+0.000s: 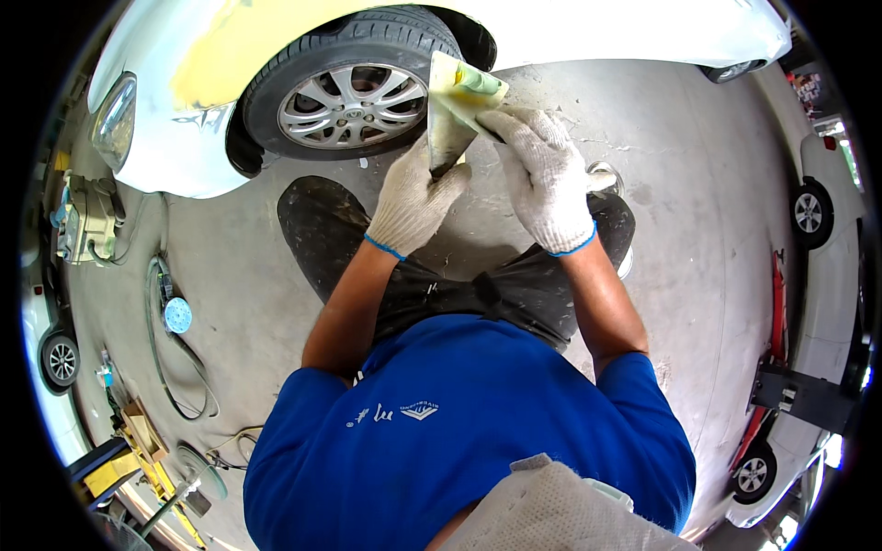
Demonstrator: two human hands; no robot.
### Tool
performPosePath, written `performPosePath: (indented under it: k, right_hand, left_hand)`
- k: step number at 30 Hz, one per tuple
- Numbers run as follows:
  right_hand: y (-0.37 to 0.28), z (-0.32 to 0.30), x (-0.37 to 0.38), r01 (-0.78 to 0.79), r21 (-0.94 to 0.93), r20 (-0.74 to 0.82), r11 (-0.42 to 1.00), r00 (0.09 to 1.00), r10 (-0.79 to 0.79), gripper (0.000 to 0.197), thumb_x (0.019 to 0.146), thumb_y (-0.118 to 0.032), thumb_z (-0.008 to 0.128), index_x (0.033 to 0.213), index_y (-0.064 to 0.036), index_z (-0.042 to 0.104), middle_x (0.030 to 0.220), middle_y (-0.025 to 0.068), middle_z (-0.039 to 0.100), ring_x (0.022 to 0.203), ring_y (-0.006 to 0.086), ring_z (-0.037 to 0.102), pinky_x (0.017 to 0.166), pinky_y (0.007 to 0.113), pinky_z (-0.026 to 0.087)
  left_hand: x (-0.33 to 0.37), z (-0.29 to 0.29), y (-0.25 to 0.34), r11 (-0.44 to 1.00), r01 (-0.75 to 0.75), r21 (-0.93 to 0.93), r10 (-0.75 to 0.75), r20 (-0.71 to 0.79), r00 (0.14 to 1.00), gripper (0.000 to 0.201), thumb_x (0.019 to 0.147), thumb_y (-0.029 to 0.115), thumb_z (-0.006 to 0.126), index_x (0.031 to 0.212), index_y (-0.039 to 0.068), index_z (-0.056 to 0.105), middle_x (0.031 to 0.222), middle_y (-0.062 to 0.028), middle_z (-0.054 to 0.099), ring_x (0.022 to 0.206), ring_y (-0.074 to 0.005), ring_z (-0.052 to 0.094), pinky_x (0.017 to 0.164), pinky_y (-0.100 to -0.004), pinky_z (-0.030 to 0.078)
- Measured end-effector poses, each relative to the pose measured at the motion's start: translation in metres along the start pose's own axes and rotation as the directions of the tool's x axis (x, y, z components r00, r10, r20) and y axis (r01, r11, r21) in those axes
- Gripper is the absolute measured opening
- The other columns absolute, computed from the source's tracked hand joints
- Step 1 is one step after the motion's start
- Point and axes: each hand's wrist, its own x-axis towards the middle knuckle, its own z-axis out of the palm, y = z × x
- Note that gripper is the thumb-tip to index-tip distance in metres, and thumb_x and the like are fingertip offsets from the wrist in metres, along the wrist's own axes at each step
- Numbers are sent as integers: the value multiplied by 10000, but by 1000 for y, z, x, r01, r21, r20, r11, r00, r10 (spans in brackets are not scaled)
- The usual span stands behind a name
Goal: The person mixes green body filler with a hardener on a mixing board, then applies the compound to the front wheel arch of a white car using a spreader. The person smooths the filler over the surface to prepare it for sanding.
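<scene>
I wear white knit gloves with blue hems. My left hand (415,200) is closed on the lower end of a flat, putty-smeared spreader (447,136). My right hand (540,174) pinches a second putty spreader (466,99), which overlaps the first one. A thick lump of yellow-green putty (478,79) sits at its upper edge. Both blades are in front of the car's front wheel (354,106); whether they touch each other is hard to tell. Above the wheel, the pale car fender (239,50) carries a broad yellow filler patch.
On the floor at left lie a round sander (177,315) with a blue pad and its looped hose (152,303). A beige machine (89,220) stands near the bumper. White cars line both sides; a wheel (809,213) shows at right. A small round container (604,174) is beside my right knee.
</scene>
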Motion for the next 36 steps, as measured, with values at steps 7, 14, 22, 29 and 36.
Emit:
performPosePath:
  k: [7,14,22,29,36]
  right_hand:
    - [7,-6,10,-51,3,-113,999,992,50,288,823,30,626,1087,-57,703,1024,136,686,924,324,667,826,399,546]
    - [20,-26,22,10,211,-69,977,998,5,243,862,-25,649,1094,-57,711,1056,144,691,982,321,667,848,391,550]
    - [47,-21,16,-80,21,-31,997,996,81,331,807,36,620,1119,-39,703,1043,138,693,953,311,670,846,374,552]
    - [6,-9,-3,19,-97,-43,995,999,-23,341,801,39,614,1118,-57,695,1041,124,687,900,294,656,796,380,550]
    - [13,-17,6,-56,18,-93,998,994,57,275,900,34,564,1133,-26,698,1091,174,682,980,318,671,864,389,542]
  left_hand:
    - [-1,8,-2,998,-55,-3,55,4,998,368,921,119,655,1257,-9,575,1041,-162,706,881,-224,688,782,-327,524]
    - [-2,3,9,959,212,-189,-194,108,975,255,904,114,664,1126,-5,626,809,-35,642,682,-80,577,624,-263,483]
    - [-4,-4,24,949,216,-228,-196,110,974,259,890,112,674,1112,-17,637,828,-28,660,694,-76,580,634,-250,479]
    - [7,4,22,996,73,-52,-73,11,997,307,901,111,658,1168,-36,621,903,-83,695,753,-118,619,694,-291,500]
    - [10,8,26,994,108,-22,-106,70,992,275,916,149,659,1128,-20,611,815,-65,665,701,-115,605,658,-301,491]
